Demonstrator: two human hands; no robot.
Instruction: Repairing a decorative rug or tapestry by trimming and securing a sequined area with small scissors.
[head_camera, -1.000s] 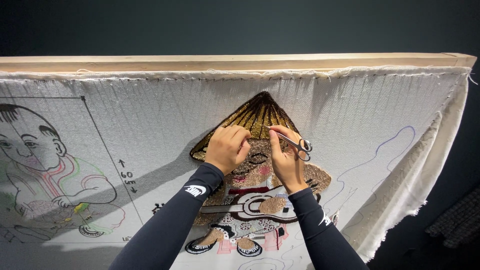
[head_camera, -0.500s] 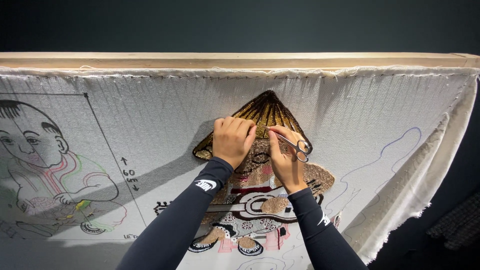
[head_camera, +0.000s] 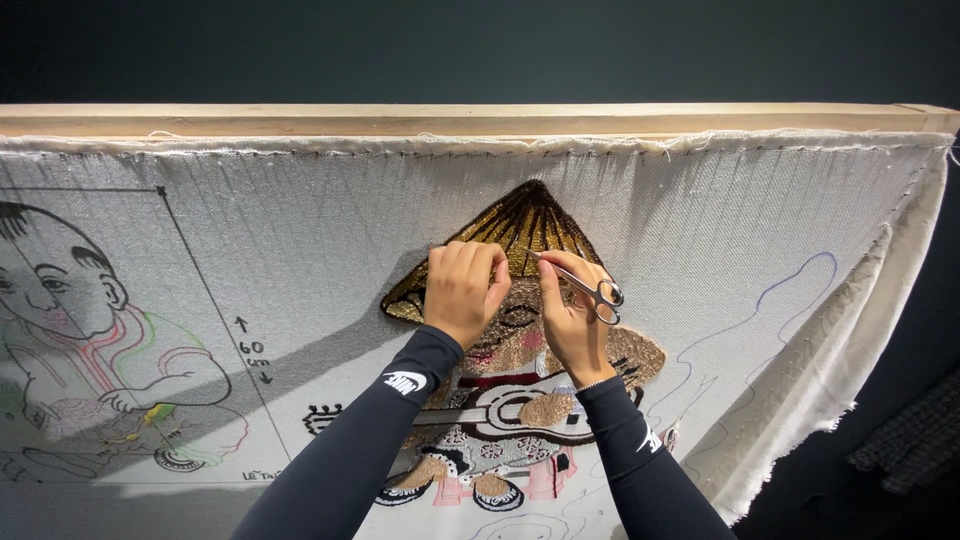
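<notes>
Small silver scissors (head_camera: 590, 291) point at the tufted golden hat (head_camera: 520, 232).

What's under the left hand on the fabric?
The left hand rests on the tufted conical hat near its brim, beside the scissors. The stitching directly beneath the palm is covered.

I see a pale wooden frame bar (head_camera: 480, 119) carrying taut off-white woven cloth (head_camera: 300, 240), bearing a tufted gold conical hat figure (head_camera: 520, 225) and a line-drawn child (head_camera: 80, 330).

Single head view, close, looking down along stretched cloth (head_camera: 300, 250), hands centred
</notes>
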